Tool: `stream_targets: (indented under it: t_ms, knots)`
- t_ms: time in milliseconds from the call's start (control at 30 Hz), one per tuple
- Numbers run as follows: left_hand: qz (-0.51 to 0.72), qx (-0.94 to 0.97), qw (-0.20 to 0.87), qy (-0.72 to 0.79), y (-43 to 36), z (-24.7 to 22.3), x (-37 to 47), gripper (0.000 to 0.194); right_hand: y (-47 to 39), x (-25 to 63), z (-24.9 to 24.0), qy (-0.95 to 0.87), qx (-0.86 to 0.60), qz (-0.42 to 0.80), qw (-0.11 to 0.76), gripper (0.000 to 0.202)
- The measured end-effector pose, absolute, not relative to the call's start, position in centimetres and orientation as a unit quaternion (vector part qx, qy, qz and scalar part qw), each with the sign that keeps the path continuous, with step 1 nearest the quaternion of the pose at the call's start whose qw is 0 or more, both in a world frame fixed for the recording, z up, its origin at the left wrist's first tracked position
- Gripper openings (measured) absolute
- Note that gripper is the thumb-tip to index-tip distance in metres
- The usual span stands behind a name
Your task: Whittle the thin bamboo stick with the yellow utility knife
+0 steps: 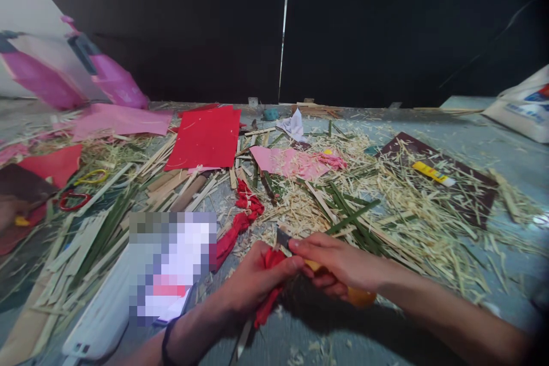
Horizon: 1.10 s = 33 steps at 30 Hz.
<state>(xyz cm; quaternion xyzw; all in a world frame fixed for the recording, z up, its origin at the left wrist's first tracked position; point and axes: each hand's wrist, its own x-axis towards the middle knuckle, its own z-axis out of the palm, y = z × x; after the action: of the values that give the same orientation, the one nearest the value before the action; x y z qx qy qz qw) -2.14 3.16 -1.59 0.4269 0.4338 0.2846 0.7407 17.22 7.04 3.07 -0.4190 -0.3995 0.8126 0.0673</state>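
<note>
My left hand (253, 277) is closed around a crumpled red cloth (266, 310), low in the middle of the view. A thin pale strip (244, 338) sticks out below this hand; whether it is gripped too is hard to see. My right hand (332, 266) wraps the yellow handle of a knife (361, 297). Its short dark blade (283, 237) points left, just above the red cloth, with the thumb near its base. The tips of both thumbs nearly meet. Another twisted red cloth strip (240, 220) lies beyond my left hand.
Bamboo strips (90, 246) and shavings (338, 206) litter the floor. Left are a lit phone (180, 269), white device (100, 309), scissors (75, 200) and another person's hand (6, 211). Red sheet (206, 137), pink paper (287, 161), yellow tube (431, 172) and white bag (521, 106) lie farther off.
</note>
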Motion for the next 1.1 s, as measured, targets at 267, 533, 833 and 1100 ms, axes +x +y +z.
stream_targets:
  t_ms: [267,533,833,1100]
  knots:
    - [0.344,0.370,0.738,0.448,2.9,-1.7,-1.4,0.058,6.2,15.8,2.0,-0.421,-0.425,0.787,0.150,0.050]
    - [0.349,0.357,0.729,0.468,2.7,-1.7,-1.0,0.057,5.7,15.3,2.4,-0.387,-0.445,0.789,0.172,0.053]
    - [0.359,0.299,0.741,0.482,2.0,-2.7,-0.2,0.059,4.8,14.2,1.4,-0.361,-0.477,0.766,0.235,0.063]
    - [0.384,0.273,0.728,0.499,2.0,-2.7,0.1,0.058,5.1,14.1,1.1,-0.347,-0.452,0.788,0.233,0.061]
